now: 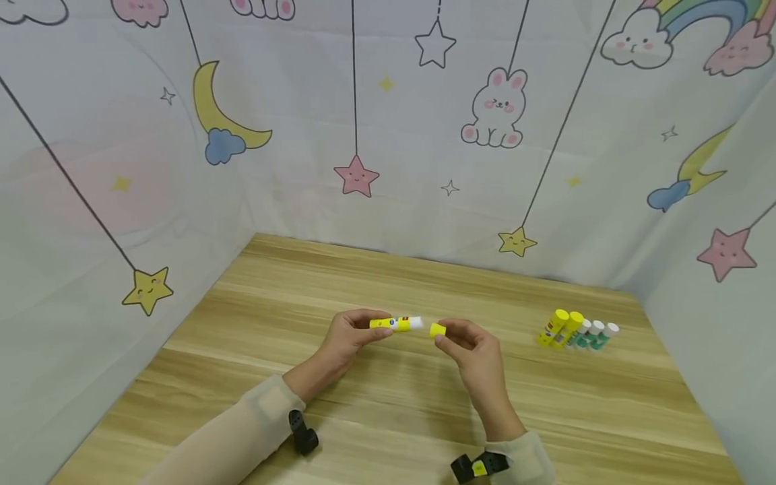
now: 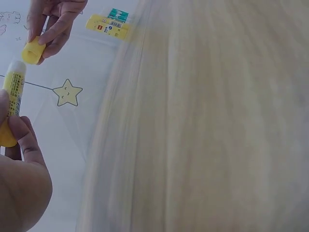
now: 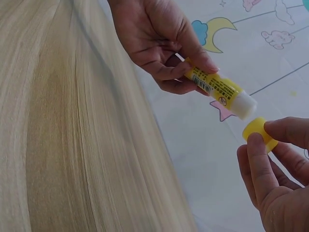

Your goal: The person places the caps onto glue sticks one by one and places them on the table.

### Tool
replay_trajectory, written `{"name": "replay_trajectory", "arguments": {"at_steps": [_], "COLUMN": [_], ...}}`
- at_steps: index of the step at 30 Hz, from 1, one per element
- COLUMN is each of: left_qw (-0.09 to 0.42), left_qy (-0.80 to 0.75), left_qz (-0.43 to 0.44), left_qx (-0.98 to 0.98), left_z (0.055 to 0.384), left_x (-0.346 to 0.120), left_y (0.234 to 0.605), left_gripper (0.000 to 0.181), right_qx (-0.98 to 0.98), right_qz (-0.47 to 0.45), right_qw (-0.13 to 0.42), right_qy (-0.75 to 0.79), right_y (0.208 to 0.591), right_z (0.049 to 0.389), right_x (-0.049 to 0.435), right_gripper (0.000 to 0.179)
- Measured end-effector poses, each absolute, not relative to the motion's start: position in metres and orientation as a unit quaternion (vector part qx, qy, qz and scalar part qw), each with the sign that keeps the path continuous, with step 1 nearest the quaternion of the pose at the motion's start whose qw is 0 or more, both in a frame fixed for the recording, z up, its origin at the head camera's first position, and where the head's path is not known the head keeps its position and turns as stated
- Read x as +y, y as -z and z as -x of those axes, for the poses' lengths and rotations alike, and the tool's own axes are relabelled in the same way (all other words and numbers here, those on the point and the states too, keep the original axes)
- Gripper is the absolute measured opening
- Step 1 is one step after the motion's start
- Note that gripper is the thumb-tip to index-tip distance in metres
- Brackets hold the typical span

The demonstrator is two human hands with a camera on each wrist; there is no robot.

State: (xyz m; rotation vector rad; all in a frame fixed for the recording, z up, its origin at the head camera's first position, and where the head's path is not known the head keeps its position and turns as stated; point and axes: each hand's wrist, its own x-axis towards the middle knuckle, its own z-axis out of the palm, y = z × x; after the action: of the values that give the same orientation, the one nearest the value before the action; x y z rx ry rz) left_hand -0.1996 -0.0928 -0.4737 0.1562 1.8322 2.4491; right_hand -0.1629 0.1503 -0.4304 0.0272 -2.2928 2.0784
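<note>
A yellow glue stick (image 1: 397,325) with a white end lies nearly level above the table, its white end pointing right. My left hand (image 1: 347,338) grips it by the yellow body, thumb along the near side. In the right wrist view the printed label and barcode of the glue stick (image 3: 217,88) show. Between thumb and fingers, my right hand (image 1: 479,353) pinches a yellow cap (image 1: 437,331). A small gap separates the cap from the white end. The open mouth of the cap (image 2: 32,52) shows in the left wrist view.
On the right of the wooden table (image 1: 291,276) stand two yellow glue sticks (image 1: 556,329) beside several smaller green ones with white caps (image 1: 597,334). White curtains (image 1: 291,101) printed with stars, moons and a rabbit hang around the table's back and sides.
</note>
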Motion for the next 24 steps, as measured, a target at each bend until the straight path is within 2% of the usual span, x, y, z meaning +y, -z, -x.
{"name": "replay_trajectory", "arguments": {"at_steps": [24], "left_qw": [0.034], "left_qy": [-0.779], "left_qz": [-0.066], "left_qx": [0.622], "left_z": [0.195], "left_x": [-0.095], "left_y": [0.466], "left_gripper": [0.032], "right_qx": [-0.738], "right_qz": [-0.016], "right_qw": [0.015], "right_qy": [-0.674], "right_y": [0.441], "right_z": [0.166], "right_x": [0.147], "right_gripper": [0.027]}}
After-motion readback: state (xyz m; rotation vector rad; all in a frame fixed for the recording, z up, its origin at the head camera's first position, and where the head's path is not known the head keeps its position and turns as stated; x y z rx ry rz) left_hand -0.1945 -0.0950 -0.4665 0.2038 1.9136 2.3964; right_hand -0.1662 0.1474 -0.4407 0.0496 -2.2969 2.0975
